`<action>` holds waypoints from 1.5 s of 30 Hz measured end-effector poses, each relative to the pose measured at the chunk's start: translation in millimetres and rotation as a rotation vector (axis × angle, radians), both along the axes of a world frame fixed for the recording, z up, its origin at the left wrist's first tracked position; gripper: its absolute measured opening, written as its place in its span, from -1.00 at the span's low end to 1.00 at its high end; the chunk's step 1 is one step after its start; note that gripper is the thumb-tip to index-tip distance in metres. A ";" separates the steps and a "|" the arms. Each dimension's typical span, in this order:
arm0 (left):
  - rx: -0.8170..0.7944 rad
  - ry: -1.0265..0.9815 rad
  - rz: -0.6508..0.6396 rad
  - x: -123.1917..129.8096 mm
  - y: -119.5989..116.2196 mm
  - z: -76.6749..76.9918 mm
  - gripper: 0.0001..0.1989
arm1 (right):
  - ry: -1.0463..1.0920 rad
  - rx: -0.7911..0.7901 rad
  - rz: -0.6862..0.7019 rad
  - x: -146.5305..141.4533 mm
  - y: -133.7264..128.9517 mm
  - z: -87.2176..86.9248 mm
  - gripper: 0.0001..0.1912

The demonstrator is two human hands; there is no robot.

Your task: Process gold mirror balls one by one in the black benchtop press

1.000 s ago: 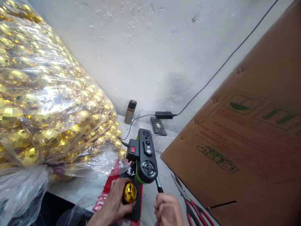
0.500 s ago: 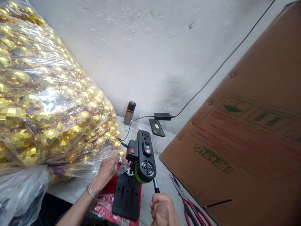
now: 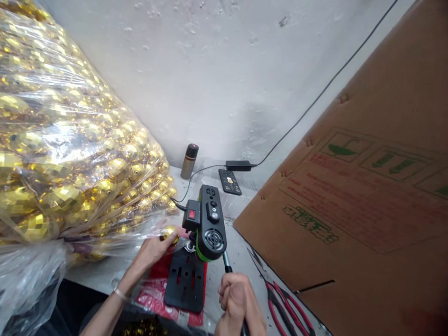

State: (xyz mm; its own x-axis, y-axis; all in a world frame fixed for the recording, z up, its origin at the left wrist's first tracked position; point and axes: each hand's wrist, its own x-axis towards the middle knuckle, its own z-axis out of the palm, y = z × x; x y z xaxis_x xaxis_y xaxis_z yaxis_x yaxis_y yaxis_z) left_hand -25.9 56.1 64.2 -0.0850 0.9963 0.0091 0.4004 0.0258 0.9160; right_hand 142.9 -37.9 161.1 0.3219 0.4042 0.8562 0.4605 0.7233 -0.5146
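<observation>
My left hand (image 3: 152,251) pinches a small gold faceted ball (image 3: 170,231) between thumb and fingers, just left of a black bench machine (image 3: 210,226) with a red switch. My right hand (image 3: 241,308) is wrapped round the black grip of the machine's lever (image 3: 226,262). The slotted black base plate (image 3: 185,284) lies on a red plastic sheet (image 3: 151,299), nearer to me. The machine's head hides its working end. Clear plastic film lies about my left hand, and a bracelet is on that wrist.
A large clear bag of gold balls (image 3: 74,148) bulges at left. A cardboard box (image 3: 355,192) leans at right, with red-handled scissors (image 3: 281,302) beside it. Near the wall are a brown bottle (image 3: 189,162), a phone (image 3: 230,182) and a corded black power adapter (image 3: 239,165).
My left hand has drawn back a little, left and toward me, with the gold ball now plainly in its fingers. The right hand stays on the lever; the view shifted slightly.
</observation>
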 end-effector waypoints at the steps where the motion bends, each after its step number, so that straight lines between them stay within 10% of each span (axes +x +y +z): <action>1: -0.027 -0.053 0.031 -1.0 -13.2 -4.2 -0.52 | 0.009 -0.028 -0.005 -0.2 0.1 3.7 -0.62; 5: -0.085 -0.328 0.018 9.3 -55.0 -26.3 -0.31 | 0.040 -0.182 -0.001 -0.5 -2.6 18.4 -0.61; 9: -0.050 -0.174 -0.006 26.4 -69.9 -40.3 -0.39 | 0.020 -0.200 0.020 2.9 -5.1 23.1 -0.61; 21: 0.282 0.165 -0.202 35.7 -76.8 -43.9 -0.49 | 0.019 -0.173 0.052 3.4 -6.8 14.7 -0.64; 32: 0.207 0.324 -0.247 55.2 -51.8 -35.1 -0.62 | 0.004 -0.094 0.022 2.5 -5.3 9.2 -0.64; 45: 0.204 0.292 -0.248 54.6 -53.1 -44.3 -0.56 | 0.040 -0.045 -0.151 -9.5 -7.3 -47.5 -0.58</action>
State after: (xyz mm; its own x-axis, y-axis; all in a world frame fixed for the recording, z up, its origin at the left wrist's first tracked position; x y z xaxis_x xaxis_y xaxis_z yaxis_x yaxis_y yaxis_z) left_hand 28.6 3.0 19.9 0.1925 0.9615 0.1962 0.6146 -0.2740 0.7398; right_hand 133.5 -45.2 113.5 0.4155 0.3859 0.8237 0.5410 0.6231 -0.5648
